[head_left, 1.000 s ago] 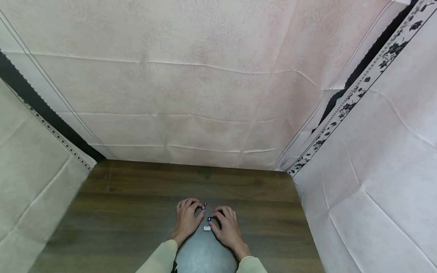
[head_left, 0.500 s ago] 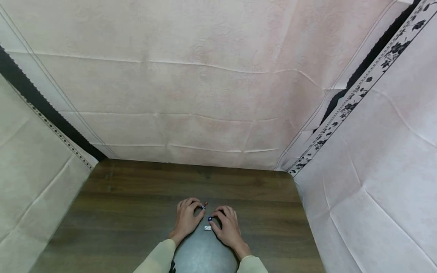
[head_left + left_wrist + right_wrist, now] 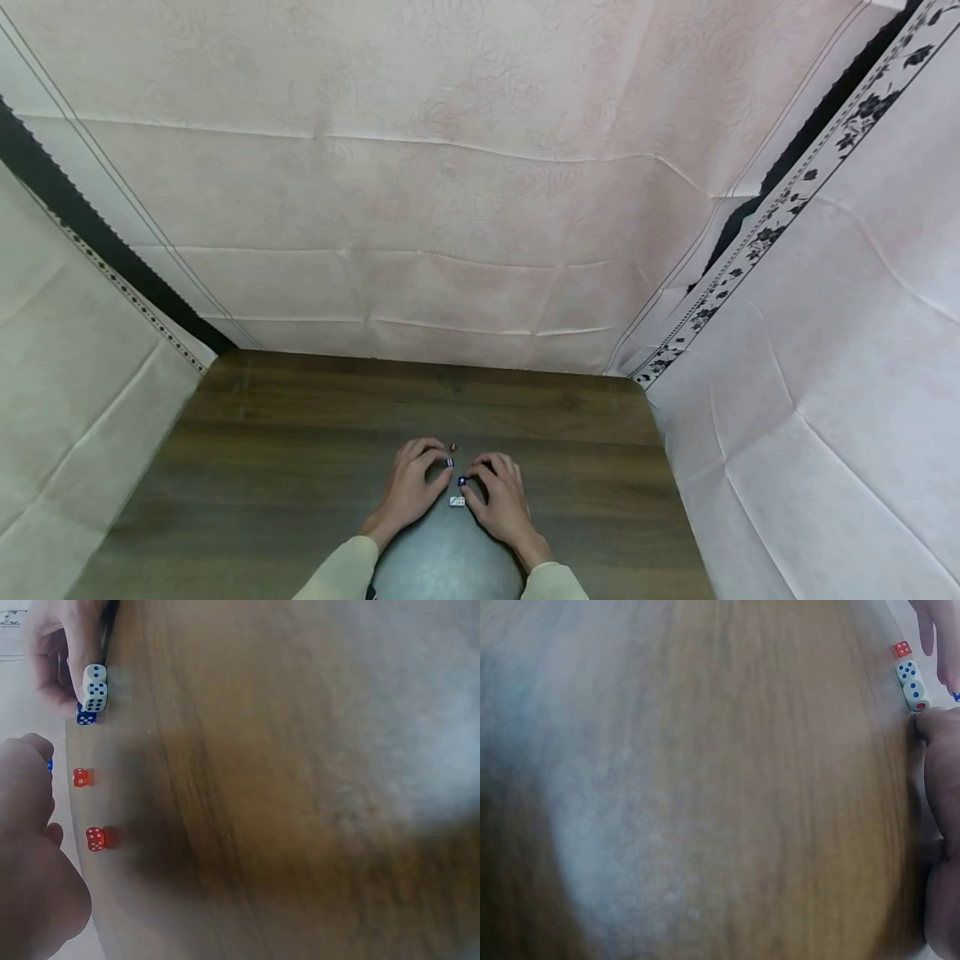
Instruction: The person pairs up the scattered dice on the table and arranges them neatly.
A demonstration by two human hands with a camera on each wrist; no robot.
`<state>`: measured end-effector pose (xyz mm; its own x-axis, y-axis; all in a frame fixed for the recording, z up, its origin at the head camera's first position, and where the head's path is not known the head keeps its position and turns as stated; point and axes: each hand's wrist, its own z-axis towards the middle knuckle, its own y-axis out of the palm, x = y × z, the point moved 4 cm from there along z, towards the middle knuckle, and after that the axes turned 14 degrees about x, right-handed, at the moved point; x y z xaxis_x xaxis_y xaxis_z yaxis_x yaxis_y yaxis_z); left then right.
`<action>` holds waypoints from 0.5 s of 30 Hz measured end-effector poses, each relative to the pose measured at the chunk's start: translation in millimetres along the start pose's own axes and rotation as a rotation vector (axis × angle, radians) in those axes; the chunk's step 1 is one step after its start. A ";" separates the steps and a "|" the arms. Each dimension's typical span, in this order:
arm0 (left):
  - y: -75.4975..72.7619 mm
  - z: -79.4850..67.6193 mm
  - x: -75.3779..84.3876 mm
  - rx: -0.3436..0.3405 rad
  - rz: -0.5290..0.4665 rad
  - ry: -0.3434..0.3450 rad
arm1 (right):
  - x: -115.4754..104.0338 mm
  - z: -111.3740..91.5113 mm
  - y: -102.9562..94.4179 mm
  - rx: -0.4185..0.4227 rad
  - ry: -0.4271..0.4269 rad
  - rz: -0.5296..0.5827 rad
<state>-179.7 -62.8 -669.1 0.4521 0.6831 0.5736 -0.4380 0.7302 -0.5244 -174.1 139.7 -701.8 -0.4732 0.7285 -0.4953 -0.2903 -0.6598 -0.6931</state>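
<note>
My left hand (image 3: 415, 486) pinches a small blue die (image 3: 450, 462) between thumb and fingertips; in the left wrist view that blue die (image 3: 49, 765) is mostly hidden behind the fingers. Across from it, my right hand (image 3: 498, 502) pinches another blue die (image 3: 462, 482) low at the tabletop. Two white dice (image 3: 457, 502) with blue pips sit side by side, nearer the body, by the right thumb. They overlap the right hand's blue die (image 3: 86, 716) in the left wrist view. A red die (image 3: 453, 447) lies just beyond the left fingertips.
The left wrist view shows two red dice (image 3: 95, 839) standing apart on the wooden table (image 3: 315, 433). Pale patterned cloth (image 3: 450, 208) hangs beyond the table's far edge, and more cloth (image 3: 825, 400) runs along the right side.
My left hand has drawn slightly toward the body with its blue die, widening the gap to the red die. The right hand has stayed almost in place.
</note>
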 end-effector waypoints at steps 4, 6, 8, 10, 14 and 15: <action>-2.9 -3.1 4.1 -0.023 -0.024 0.007 | -0.1 0.3 -0.4 0.003 0.001 0.006; -3.6 -5.0 6.1 -0.046 -0.046 -0.003 | -0.3 0.4 -0.5 0.004 -0.001 0.007; -3.9 -7.2 7.9 -0.067 -0.073 -0.014 | -0.5 0.4 -0.6 0.007 -0.003 0.006; -3.8 -9.8 9.6 -0.086 -0.091 -0.019 | -0.5 0.2 -0.5 0.008 -0.003 0.007; -2.8 -15.7 12.3 -0.103 -0.123 -0.012 | -0.4 -0.4 -0.1 0.008 -0.004 0.015; -2.5 -17.2 12.4 -0.110 -0.133 -0.018 | -0.4 -0.5 0.0 0.007 -0.004 0.017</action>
<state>-159.7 -55.9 -671.5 0.4862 0.5807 0.6530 -0.2875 0.8120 -0.5080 -173.5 139.5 -701.9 -0.4814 0.7167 -0.5046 -0.2881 -0.6731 -0.6811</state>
